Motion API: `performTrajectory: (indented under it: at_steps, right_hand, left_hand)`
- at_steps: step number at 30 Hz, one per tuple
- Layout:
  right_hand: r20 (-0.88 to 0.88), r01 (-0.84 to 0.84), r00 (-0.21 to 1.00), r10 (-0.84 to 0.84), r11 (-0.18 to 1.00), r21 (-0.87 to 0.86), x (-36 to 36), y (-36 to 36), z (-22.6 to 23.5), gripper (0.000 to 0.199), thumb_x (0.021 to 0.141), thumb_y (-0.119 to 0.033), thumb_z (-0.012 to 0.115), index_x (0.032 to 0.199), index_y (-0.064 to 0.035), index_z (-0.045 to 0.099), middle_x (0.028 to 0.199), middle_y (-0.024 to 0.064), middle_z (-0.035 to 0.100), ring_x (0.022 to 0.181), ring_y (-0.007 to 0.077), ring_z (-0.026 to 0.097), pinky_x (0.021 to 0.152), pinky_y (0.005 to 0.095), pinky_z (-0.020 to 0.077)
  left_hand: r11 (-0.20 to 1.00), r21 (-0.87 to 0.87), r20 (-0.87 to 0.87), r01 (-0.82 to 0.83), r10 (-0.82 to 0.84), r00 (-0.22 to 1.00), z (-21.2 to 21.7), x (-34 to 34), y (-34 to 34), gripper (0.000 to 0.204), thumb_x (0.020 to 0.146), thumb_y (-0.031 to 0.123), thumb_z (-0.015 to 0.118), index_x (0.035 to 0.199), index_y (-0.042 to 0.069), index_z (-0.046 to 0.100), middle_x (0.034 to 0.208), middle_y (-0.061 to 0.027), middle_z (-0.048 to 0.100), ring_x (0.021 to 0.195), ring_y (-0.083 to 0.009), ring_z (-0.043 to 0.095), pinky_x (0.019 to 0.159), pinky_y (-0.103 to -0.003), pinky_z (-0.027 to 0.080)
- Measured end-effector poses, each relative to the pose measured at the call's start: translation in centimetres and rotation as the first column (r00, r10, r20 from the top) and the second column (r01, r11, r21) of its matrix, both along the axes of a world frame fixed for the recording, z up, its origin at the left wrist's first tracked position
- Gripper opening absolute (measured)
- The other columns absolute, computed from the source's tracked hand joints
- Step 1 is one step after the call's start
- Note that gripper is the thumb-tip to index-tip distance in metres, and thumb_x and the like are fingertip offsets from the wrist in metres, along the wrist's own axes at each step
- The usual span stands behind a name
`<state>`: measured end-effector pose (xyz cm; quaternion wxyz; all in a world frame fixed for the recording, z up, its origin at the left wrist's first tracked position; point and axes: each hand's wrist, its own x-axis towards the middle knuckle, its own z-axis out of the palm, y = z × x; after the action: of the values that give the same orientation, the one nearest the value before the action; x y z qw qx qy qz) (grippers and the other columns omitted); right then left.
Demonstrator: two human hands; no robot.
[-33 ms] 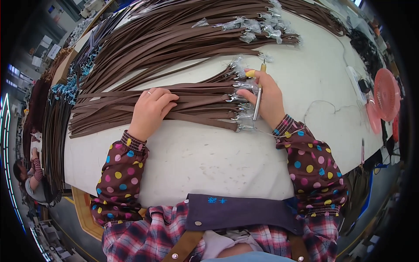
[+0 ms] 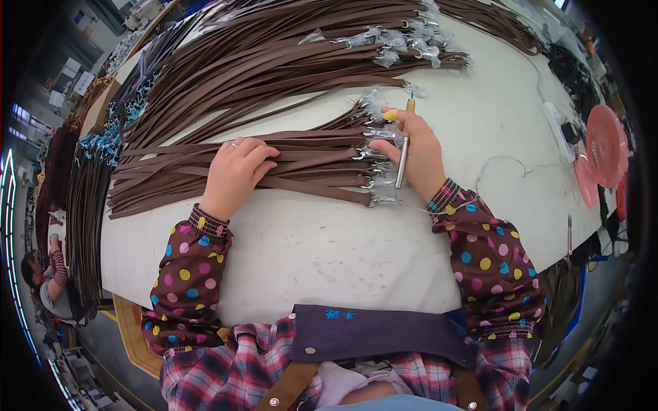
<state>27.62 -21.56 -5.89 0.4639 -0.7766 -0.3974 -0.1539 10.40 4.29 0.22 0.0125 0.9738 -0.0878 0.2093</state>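
Observation:
My left hand (image 2: 236,171) rests on a spread row of brown leather straps (image 2: 308,161), its fingers bent over them and the thumb apart, holding nothing. At the right ends of these straps sit metal clasps (image 2: 371,183) in clear plastic wrap. Beside those ends, my right hand (image 2: 423,154) is closed on a slim silver pen-shaped tool (image 2: 403,161) with a brass-coloured upper end and a thin tip pointing away from me. Something yellow covers its index fingertip. The right thumb lies close to the wrapped clasps; whether it touches them I cannot tell.
More brown straps (image 2: 274,75) with plastic-wrapped clasps (image 2: 425,48) are heaped across the far side of the white table (image 2: 329,260). Blue ties (image 2: 103,145) gather at the left. A pink fan (image 2: 607,145) and a white power strip (image 2: 558,130) stand right. Another person (image 2: 56,288) sits far left.

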Motion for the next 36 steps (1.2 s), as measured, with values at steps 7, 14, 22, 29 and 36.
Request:
performTrajectory:
  at_steps: [7,14,22,29,36]
  right_hand:
    - [-0.073,0.009,0.997,-0.011,1.0,-0.026,0.2,-0.4,0.4,0.051,0.074,-0.037,0.077,0.112,-0.0105,0.056,0.083,0.0085,0.058,0.078,0.0247,0.059,0.069,0.0342,0.0487]
    - [-0.073,-0.067,0.994,0.08,0.985,0.161,0.5,-1.7,1.6,0.047,0.079,-0.03,0.076,0.114,-0.008,0.054,0.094,0.0088,0.061,0.08,0.0208,0.059,0.07,0.0319,0.0484]
    - [-0.146,-0.389,0.867,0.477,0.829,0.401,-3.0,-2.0,5.7,0.052,0.078,-0.021,0.079,0.116,-0.0045,0.047,0.117,0.0086,0.063,0.106,0.0201,0.057,0.096,0.0315,0.042]
    - [-0.383,-0.325,0.798,0.466,0.866,0.379,-6.8,-4.3,4.9,0.031,0.083,-0.001,0.067,0.108,-0.0031,0.05,0.09,0.0075,0.069,0.077,0.0209,0.07,0.069,0.0256,0.0527]
    - [-0.185,-0.254,0.958,0.219,0.947,-0.196,-7.4,-8.8,1.7,0.019,0.08,-0.005,0.07,0.093,-0.0057,0.057,0.074,0.0104,0.063,0.064,0.0255,0.062,0.058,0.0298,0.0489]
  left_hand:
    - [0.998,0.045,-0.061,0.045,-0.042,0.997,0.8,1.7,0.2,0.016,0.078,0.009,0.069,0.09,0.009,0.059,0.083,-0.0047,0.059,0.082,-0.0256,0.058,0.073,-0.035,0.046]
    - [0.998,0.003,0.143,-0.056,0.055,0.988,5.7,2.0,-1.2,0.012,0.082,0.009,0.066,0.088,0.008,0.056,0.074,-0.0061,0.061,0.062,-0.0239,0.06,0.054,-0.032,0.047]
    - [0.983,0.18,0.403,-0.021,-0.054,0.913,13.6,0.9,-8.7,0.013,0.081,0.008,0.07,0.09,0.009,0.06,0.073,-0.005,0.062,0.06,-0.0218,0.06,0.052,-0.03,0.046]
    - [0.99,-0.01,-0.038,-0.14,0.14,0.989,12.1,-3.0,-7.7,0.013,0.086,0.02,0.067,0.09,0.009,0.061,0.065,-0.009,0.059,0.056,-0.0253,0.058,0.051,-0.033,0.045]
    - [0.854,-0.216,-0.716,-0.473,0.191,0.672,5.0,-8.1,0.1,0.022,0.087,0.025,0.066,0.098,0.006,0.06,0.066,-0.0092,0.06,0.058,-0.0251,0.059,0.056,-0.034,0.046]
